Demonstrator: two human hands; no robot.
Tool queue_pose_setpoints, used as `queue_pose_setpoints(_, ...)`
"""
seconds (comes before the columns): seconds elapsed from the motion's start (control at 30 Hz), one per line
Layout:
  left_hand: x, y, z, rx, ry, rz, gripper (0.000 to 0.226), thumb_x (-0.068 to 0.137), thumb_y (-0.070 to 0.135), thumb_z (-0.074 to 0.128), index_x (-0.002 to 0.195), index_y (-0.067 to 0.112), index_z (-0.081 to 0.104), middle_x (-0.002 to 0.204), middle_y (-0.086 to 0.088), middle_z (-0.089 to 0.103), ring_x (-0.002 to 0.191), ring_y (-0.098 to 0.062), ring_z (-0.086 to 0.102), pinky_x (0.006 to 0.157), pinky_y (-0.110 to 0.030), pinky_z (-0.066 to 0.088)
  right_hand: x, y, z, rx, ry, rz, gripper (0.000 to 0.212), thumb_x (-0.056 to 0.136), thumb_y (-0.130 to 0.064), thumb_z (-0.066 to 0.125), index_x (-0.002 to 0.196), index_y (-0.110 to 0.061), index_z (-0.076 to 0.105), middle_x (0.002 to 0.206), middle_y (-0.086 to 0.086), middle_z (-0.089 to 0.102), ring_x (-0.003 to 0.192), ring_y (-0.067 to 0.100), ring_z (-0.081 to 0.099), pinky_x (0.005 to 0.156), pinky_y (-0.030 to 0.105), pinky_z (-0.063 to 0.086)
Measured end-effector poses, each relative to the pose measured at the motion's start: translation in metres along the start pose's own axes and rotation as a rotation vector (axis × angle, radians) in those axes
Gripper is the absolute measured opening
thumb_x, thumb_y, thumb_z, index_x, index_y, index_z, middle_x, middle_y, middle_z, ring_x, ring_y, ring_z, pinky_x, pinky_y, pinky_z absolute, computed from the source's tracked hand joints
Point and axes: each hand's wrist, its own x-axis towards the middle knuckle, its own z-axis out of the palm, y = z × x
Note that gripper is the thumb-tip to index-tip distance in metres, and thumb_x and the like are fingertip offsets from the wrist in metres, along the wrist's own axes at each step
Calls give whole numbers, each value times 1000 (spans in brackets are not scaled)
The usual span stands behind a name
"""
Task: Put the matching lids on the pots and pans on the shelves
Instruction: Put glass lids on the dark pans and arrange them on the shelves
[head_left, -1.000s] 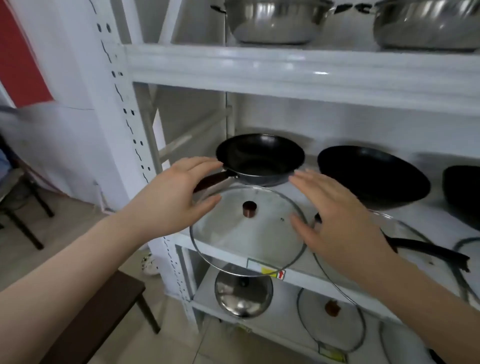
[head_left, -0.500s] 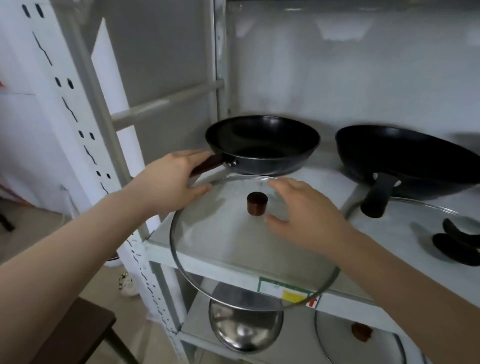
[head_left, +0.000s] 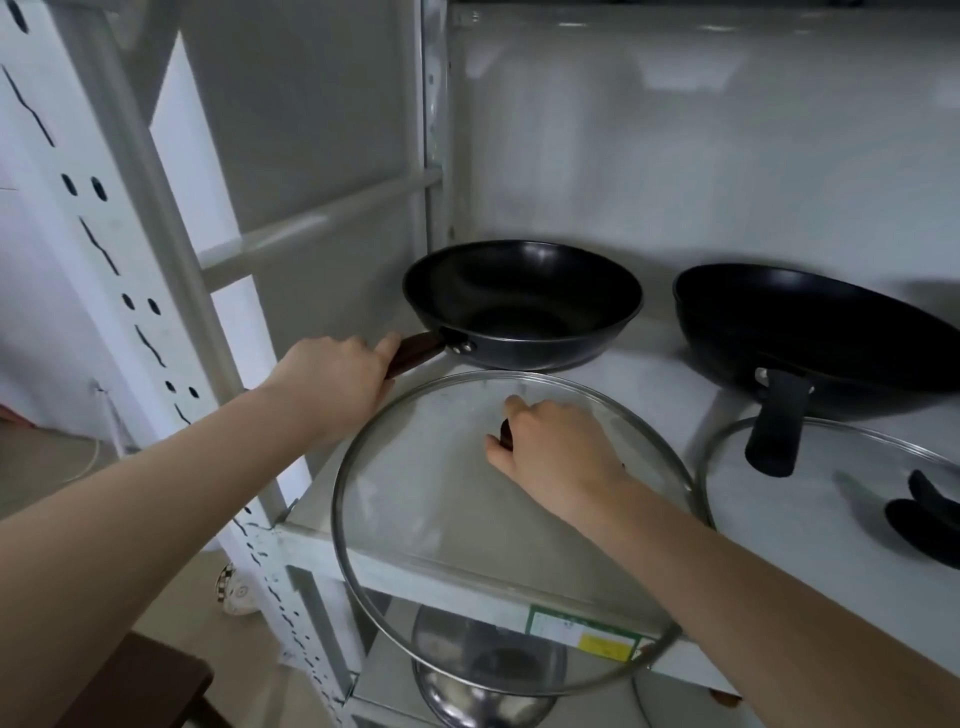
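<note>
The white shelf (head_left: 649, 358) fills far more of the view than a second ago, when the upper tier with its steel pots was in sight; the head has come in close and low, so only the middle level and a slice of the one below show. On that level the black frying pan (head_left: 522, 304) sits at the back left corner, uncovered, and the larger black wok (head_left: 810, 332) stands to its right, also uncovered. The big glass lid (head_left: 467, 530) lies flat just in front of the frying pan, its near rim hanging out past the shelf edge; a second glass lid (head_left: 810, 509) lies to the right under the wok's handle. Both hands have gone from hovering to holding. The left hand (head_left: 332, 379), spread above the lid's edge a second ago, now has its grip wrapped on the pan's brown handle (head_left: 418, 351). The right hand (head_left: 556, 447), half a second ago just beside the knob (head_left: 505, 434), now has its grip curled round it, so little of the knob shows. I judge the pan is being steadied and the lid is about to be lifted onto it. The lid looks wider than the pan's rim, so the match may be doubtful, and the overhanging edge could tip as it rises.
</note>
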Motion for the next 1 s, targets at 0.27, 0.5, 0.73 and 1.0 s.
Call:
queue_pose_setpoints(0.27, 2, -4, -1, -57, -72, 9, 49, 98, 37, 25, 145, 22, 20, 111, -12, 59, 85, -33, 59, 66, -34, 40, -32, -9, -11, 21, 86, -18, 37, 91, -40, 46, 103, -6, 55, 77, 8, 68, 69, 27, 66, 52, 29, 37)
queue_pose_setpoints(0.5, 12, -19, -11, -475, -323, -78, 49, 100, 36, 26, 148, 28, 22, 145, -11, 46, 131, -30, 44, 109, -33, 34, -67, -6, -29, 47, 291, 105, 32, 77, -44, 64, 72, -13, 58, 42, -4, 55, 32, 12, 44, 35, 19, 28)
queue_pose_setpoints(0.73, 12, -23, -24, -648, -474, -162, 30, 95, 17, 48, 123, 10, 51, 108, -14, 64, 90, -29, 61, 74, -29, 51, -77, 5, -53, 311, 333, 241, 37, 85, -51, 41, 80, -17, 51, 53, -4, 53, 46, 15, 52, 43, 25, 43)
queue_pose_setpoints(1.0, -2, -18, -13, -721, -238, -79, 28, 73, 49, 47, 92, 33, 60, 105, -12, 67, 98, -34, 64, 93, -42, 49, 2, 22, -87, 502, 519, 366, 30, 90, -43, 49, 78, -17, 45, 68, -2, 49, 62, 16, 45, 54, 28, 29)
